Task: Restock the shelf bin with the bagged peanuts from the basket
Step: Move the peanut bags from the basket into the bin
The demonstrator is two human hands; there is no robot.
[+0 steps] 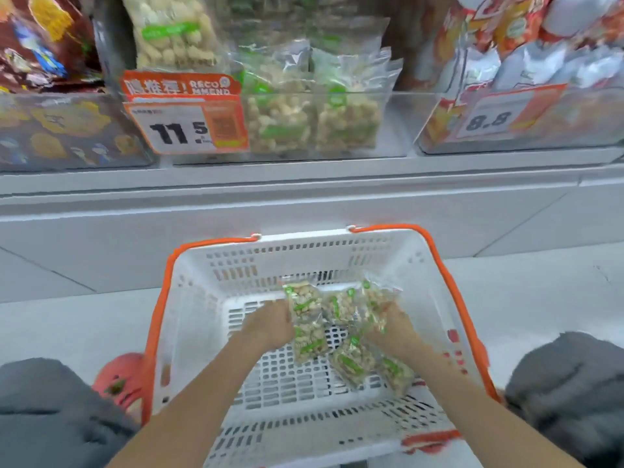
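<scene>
Peanut bags (pixel 341 329): I count about five small clear packs with green labels, clustered right of centre on the basket's slotted floor.
Basket (pixel 189 298): white plastic with orange handles folded down along the rims; it sits on the floor in front of the shelf, between my knees.
Left hand (pixel 268 327): I have it down inside the basket, fingers closed round the upright pack (pixel 304 305) at the left of the cluster.
Right hand (pixel 393 327): also inside the basket, curled onto the rightmost pack (pixel 376 304); motion blur hides the fingers.
Shelf bin (pixel 391 130): clear-fronted, on the shelf above; a few bags of the same peanuts stand in it.
Price tag (pixel 184 118): orange and white, reads 11.5, fixed to the bin's left front.
Neighbouring bins: other bagged snacks on either side; the right one shows 8.8.
</scene>
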